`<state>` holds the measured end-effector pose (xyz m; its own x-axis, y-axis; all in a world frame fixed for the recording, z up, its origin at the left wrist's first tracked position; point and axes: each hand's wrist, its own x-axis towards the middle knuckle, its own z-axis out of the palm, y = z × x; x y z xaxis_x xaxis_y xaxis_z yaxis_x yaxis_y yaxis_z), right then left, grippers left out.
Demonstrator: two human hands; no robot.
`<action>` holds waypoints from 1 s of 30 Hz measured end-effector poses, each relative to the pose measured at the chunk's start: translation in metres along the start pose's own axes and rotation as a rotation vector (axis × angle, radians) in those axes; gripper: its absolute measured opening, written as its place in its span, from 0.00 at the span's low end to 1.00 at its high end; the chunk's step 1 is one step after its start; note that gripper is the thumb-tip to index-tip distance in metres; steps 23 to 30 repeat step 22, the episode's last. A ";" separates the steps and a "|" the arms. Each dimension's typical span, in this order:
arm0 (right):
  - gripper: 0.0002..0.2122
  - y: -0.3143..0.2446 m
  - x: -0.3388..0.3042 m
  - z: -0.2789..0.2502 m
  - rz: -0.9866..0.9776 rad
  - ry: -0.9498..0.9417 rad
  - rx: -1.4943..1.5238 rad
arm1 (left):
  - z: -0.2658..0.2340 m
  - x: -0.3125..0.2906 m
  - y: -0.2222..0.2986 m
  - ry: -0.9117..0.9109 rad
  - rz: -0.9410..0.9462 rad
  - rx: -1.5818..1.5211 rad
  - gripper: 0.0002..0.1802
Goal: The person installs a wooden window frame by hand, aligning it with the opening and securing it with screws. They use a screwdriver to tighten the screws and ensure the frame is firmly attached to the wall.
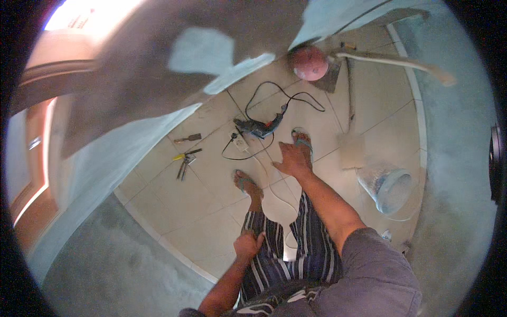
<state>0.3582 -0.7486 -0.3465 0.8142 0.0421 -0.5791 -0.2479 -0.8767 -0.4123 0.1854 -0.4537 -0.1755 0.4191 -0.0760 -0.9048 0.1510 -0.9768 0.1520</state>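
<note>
My right hand [293,159] reaches down in front of my right foot, fingers spread and nothing in them. Close to my left knee, my left hand [246,245] is curled at the striped trouser leg [266,232], thumb lying across the cloth; its other fingers are mostly hidden. Beyond my feet a dark power drill [259,128] lies on the tiles, its black cord [268,83] looped behind it. A white socket strip [241,143] with a plug in it sits beside the drill, and its white cable [270,182] runs back between my legs.
A scraper [189,138] and yellow-handled hand tools [182,158] lie left on the tiled floor. At the far side are a reddish round object [309,63] and a long pale handle [396,61]. A beige block [350,150] and clear bucket [388,188] stand right, near the wall [457,158].
</note>
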 end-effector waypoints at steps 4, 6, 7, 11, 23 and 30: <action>0.47 0.028 0.132 0.116 -0.089 0.059 -0.123 | 0.028 0.018 0.014 0.003 -0.118 0.102 0.32; 0.49 0.045 0.182 0.163 -0.129 0.150 -0.215 | 0.037 0.025 0.012 -0.061 -0.161 0.108 0.31; 0.49 0.046 0.201 0.171 -0.115 0.091 -0.212 | 0.034 0.029 0.011 -0.060 -0.158 0.086 0.31; 0.48 0.063 0.224 0.194 -0.134 0.038 -0.374 | 0.043 0.038 -0.007 -0.066 -0.139 0.048 0.30; 0.49 0.042 0.223 0.134 -0.019 -0.310 -0.012 | 0.034 0.044 -0.007 -0.025 -0.105 0.048 0.29; 0.49 0.042 0.223 0.134 -0.019 -0.310 -0.012 | 0.034 0.044 -0.007 -0.025 -0.105 0.048 0.29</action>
